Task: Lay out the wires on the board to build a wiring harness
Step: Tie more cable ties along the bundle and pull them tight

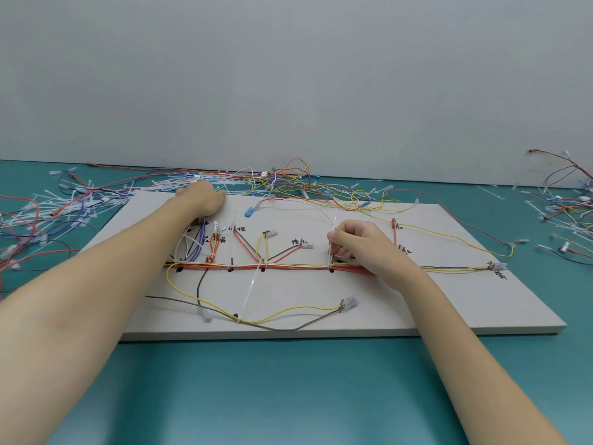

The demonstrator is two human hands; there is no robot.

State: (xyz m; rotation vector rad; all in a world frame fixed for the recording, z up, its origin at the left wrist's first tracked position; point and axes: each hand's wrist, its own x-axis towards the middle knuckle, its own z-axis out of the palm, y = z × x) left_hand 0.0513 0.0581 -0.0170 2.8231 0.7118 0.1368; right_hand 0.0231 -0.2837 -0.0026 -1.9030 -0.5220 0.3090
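The left hand [202,197] lies at the far left edge of the board [417,303], its fingers reaching over into the loose wires [282,181] and hidden from view, so whether that grip holds anything cannot be told. The black marks written on the board are too small to read. The right hand [356,242] sits mid-board with fingers curled, pinching a thin white wire [316,208] that arches up and away to the far left; its grip rests just above the bundle [288,267] of red, yellow and white wires running left to right across the board. Two hands, one board. More wires and white ties [64,207] lie scattered on the teal counter [288,396] at far left and far right, too tangled to count
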